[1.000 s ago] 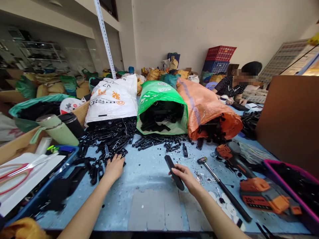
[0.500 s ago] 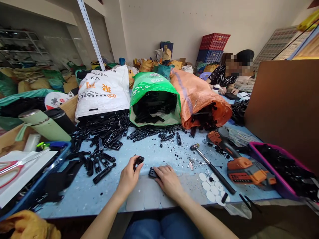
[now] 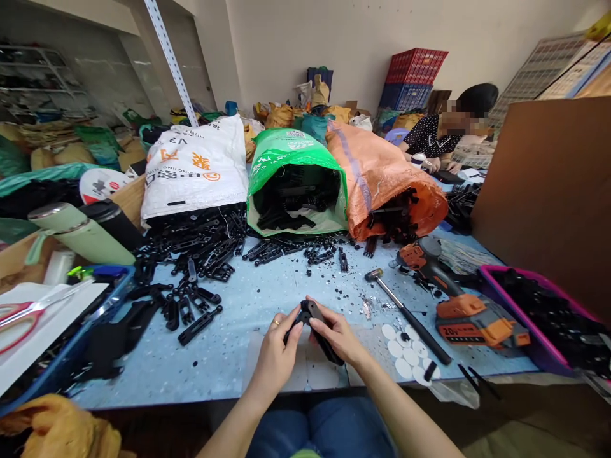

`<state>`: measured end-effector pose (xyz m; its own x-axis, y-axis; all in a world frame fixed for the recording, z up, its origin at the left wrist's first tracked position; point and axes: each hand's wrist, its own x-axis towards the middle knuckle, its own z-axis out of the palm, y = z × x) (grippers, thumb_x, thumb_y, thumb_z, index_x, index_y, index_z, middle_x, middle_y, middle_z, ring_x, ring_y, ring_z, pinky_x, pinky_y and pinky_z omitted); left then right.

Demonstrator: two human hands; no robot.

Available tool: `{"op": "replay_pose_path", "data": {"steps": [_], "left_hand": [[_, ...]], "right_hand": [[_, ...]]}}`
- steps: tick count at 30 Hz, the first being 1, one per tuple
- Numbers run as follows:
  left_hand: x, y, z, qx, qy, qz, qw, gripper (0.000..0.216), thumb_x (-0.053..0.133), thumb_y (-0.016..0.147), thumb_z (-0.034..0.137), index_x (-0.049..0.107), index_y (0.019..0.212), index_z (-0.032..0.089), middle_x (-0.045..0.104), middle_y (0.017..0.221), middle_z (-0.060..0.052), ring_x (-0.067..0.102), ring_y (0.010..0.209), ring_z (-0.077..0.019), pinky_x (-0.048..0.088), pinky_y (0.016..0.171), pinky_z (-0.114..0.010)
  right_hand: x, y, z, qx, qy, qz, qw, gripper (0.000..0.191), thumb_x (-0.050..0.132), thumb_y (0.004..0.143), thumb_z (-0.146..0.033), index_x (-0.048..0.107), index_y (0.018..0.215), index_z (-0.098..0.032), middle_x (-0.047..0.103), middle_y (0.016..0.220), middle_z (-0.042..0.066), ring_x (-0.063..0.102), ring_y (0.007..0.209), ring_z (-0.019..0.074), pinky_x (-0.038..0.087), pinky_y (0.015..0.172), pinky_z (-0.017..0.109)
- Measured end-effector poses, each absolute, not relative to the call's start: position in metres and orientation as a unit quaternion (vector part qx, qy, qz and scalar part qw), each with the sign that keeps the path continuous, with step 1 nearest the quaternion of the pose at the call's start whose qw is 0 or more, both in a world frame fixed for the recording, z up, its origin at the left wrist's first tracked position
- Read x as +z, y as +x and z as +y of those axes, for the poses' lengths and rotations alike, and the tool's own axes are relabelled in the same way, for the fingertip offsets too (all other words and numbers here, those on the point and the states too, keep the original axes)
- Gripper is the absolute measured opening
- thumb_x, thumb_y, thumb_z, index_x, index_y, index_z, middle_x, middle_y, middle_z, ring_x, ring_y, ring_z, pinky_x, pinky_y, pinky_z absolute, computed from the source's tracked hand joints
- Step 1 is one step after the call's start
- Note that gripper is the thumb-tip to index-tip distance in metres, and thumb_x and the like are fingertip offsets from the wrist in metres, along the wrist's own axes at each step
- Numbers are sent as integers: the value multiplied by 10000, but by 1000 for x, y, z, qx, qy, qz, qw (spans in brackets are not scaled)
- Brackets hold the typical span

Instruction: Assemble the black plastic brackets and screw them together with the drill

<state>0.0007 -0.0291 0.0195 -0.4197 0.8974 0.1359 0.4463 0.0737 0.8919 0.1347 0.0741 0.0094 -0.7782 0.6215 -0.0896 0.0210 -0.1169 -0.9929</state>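
I read "20V" on the battery of the orange cordless drill. The white woven sack carries "V3", upside down to me, beside orange characters I can't decipher.

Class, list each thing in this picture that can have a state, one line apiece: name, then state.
left hand, gripping the black part
right hand, gripping the black part
black part, held between both hands
white sack, on its side, mouth open
green sack, on its side, mouth open
orange sack, on its side, mouth open
hammer, lying flat, untouched
drill, on its side, untouched
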Motion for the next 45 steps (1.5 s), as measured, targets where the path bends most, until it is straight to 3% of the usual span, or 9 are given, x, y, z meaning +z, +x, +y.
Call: {"op": "replay_pose_path", "data": {"steps": [6,10,16,23,27,30,34,41,45], "left_hand": [[20,16,-24,487,500,698,163,367,384,902,314,541,1223,232,564,959,-94,582,863,-192,486,744,-301],[18,31,-18,567,445,687,88,384,337,921,289,486,1270,237,545,1016,-116,562,922,-197,490,771,-316],[23,15,-12,542,509,658,124,359,364,911,304,530,1221,233,562,1006,-99,565,943,-195,481,824,-321],[-18,15,-25,410,428,791,152,423,373,888,271,446,1293,177,529,1147,-164,583,973,-250,516,759,-393],[-16,8,-25,221,636,735,84,565,460,766,72,445,1294,273,384,1383,-84,308,1287,-320,240,1019,-597],[-1,3,-13,138,735,661,63,503,408,783,19,548,1180,293,583,1165,-35,410,1212,-264,74,1045,-638],[11,-1,-8,83,725,683,35,385,402,852,76,567,1169,217,639,919,-44,570,892,-199,274,1013,-526],[3,-10,-19,40,700,713,5,369,416,859,94,566,1187,174,636,953,-84,557,927,-236,409,829,-396],[-6,-9,-16,43,702,710,25,351,439,855,117,575,1175,167,630,968,-91,559,929,-244,429,788,-377]], "right_hand": [[20,142,83,499,-206,-809,232,518,562,824,-410,483,1301,-223,591,1025,63,551,874,173,459,799,310],[15,131,64,496,-238,-767,331,501,500,866,-407,446,1328,-221,583,1065,84,538,942,192,467,811,320],[9,126,55,484,-242,-769,340,536,502,866,-410,382,1365,-252,560,1168,76,545,973,194,460,866,344],[15,132,129,361,-244,-895,98,423,442,880,-467,542,1240,-267,627,1143,33,593,1003,193,460,865,303],[24,136,219,196,-443,-872,65,432,385,902,-470,572,1195,-213,640,1109,64,595,988,197,443,850,287],[25,144,261,140,-517,-842,68,436,395,903,-432,551,1200,-153,608,1139,131,548,1062,246,402,888,335],[8,180,259,97,-593,-798,34,431,445,869,-454,609,1085,-119,613,1088,171,550,1040,269,395,877,340],[-25,257,237,4,-727,-687,17,556,382,899,-402,362,1339,-62,326,1361,270,279,1278,365,269,971,481],[-24,269,258,2,-756,-655,16,423,365,903,-307,480,1251,-96,460,1251,248,373,1208,372,312,911,516]]}}
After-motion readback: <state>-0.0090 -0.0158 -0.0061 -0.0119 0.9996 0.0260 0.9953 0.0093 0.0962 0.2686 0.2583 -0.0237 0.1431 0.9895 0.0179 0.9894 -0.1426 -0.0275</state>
